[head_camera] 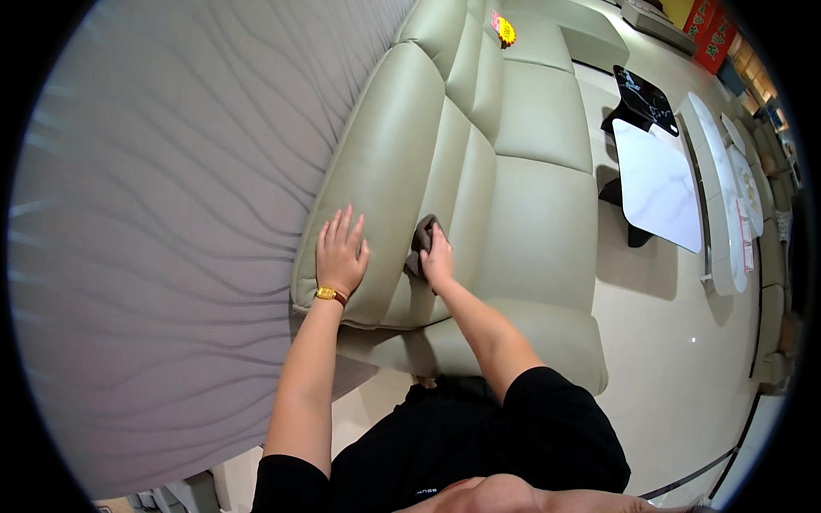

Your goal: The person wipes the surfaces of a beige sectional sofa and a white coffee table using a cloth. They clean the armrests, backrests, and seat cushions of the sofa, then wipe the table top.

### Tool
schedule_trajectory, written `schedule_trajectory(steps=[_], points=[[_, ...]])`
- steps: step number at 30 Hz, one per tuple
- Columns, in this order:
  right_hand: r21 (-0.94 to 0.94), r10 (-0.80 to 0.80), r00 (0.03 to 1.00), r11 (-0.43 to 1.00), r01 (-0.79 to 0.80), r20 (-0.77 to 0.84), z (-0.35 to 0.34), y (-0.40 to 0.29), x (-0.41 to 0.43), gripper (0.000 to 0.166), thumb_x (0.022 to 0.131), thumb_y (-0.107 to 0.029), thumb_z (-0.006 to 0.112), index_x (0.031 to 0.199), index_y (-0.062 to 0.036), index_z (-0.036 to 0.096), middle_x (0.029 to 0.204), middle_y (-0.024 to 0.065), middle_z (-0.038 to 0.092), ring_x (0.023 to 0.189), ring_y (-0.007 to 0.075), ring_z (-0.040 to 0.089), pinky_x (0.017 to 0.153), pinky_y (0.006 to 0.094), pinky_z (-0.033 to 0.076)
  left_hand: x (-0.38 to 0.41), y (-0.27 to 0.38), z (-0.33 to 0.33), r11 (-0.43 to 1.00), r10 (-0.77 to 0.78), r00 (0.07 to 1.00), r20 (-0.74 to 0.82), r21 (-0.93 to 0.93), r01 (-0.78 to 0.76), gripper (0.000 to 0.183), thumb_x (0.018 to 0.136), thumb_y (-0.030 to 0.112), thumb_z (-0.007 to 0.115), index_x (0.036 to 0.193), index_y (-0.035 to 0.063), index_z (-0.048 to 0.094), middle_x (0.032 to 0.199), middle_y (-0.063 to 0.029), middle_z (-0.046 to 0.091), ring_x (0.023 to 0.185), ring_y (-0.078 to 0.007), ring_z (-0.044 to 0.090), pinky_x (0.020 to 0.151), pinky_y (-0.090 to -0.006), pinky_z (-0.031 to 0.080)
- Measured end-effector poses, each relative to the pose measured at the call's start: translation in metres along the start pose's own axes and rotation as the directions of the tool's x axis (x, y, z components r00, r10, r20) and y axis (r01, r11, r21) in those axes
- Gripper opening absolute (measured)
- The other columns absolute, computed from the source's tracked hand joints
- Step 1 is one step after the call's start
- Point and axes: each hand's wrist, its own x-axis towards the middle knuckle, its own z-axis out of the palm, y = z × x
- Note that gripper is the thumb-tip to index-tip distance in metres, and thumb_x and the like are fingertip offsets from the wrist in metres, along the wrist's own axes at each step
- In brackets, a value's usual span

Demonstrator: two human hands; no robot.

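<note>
A long grey-green leather-look sofa (pixel 545 218) stretches away before me. My left hand (pixel 342 253) lies flat on top of its padded headrest (pixel 385 141), fingers spread and holding nothing; a gold-faced watch (pixel 327 293) with a brown strap is on that wrist. In my right hand (pixel 438 260) is a bunched dark brown cloth (pixel 424 236), pressed against the front of the backrest just below the headrest. Part of the cloth is hidden behind my fingers. The near armrest (pixel 532 333) lies under my right forearm.
A grey wall with wavy lines (pixel 179 192) runs along the sofa's back. To the right stand a white marble-look table (pixel 660 186), a black one (pixel 644 96) and a long white cabinet (pixel 718 192) on pale floor tiles (pixel 667 340). A yellow tag (pixel 506 31) sits farther along the sofa.
</note>
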Motion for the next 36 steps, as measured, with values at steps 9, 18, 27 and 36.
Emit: schedule_trajectory(steps=[9,18,27,36], points=[[-0.056,-0.103,0.962,0.991,0.121,0.254,-0.008,-0.022,-0.120,0.078,0.071,-0.005,0.070,0.141,-0.0139,0.037,0.146,0.0096,0.032,0.129,0.0352,0.032,0.107,0.0465,0.032,0.006,0.001,-0.002,0.998,-0.058,0.996,0.074,0.008,0.058,0.048,0.086,0.022,0.055,0.132,0.0118,0.049,0.142,-0.0108,0.043,0.131,-0.0290,0.039,0.109,-0.0477,0.029],[-0.087,-0.086,0.977,0.991,0.104,0.195,-0.006,-0.005,-0.056,0.078,0.071,-0.005,0.070,0.141,-0.0154,0.037,0.148,0.0047,0.032,0.129,0.0321,0.034,0.103,0.0465,0.035,0.137,0.005,0.029,0.946,0.313,0.943,0.111,0.054,-0.320,0.049,0.087,0.027,0.056,0.134,0.0136,0.049,0.144,-0.0084,0.041,0.137,-0.0273,0.031,0.115,-0.0490,0.020],[-0.071,-0.080,0.996,0.994,0.082,0.035,0.006,0.034,0.047,0.074,0.070,-0.005,0.069,0.138,-0.0154,0.041,0.144,0.0039,0.037,0.126,0.0323,0.037,0.101,0.0480,0.038,0.166,-0.020,0.075,0.964,0.259,0.962,0.089,-0.084,-0.252,0.050,0.084,0.026,0.054,0.133,0.0178,0.051,0.148,-0.0062,0.039,0.138,-0.0279,0.031,0.114,-0.0483,0.021],[-0.106,-0.139,0.983,0.986,0.126,-0.117,0.025,0.069,0.201,0.067,0.071,-0.005,0.067,0.134,-0.0135,0.045,0.140,0.0041,0.041,0.126,0.0327,0.037,0.102,0.0467,0.036,0.162,-0.021,0.084,0.966,0.232,0.970,0.073,-0.137,-0.221,0.052,0.081,0.023,0.055,0.133,0.0188,0.053,0.147,-0.0067,0.041,0.136,-0.0283,0.035,0.114,-0.0489,0.021]])
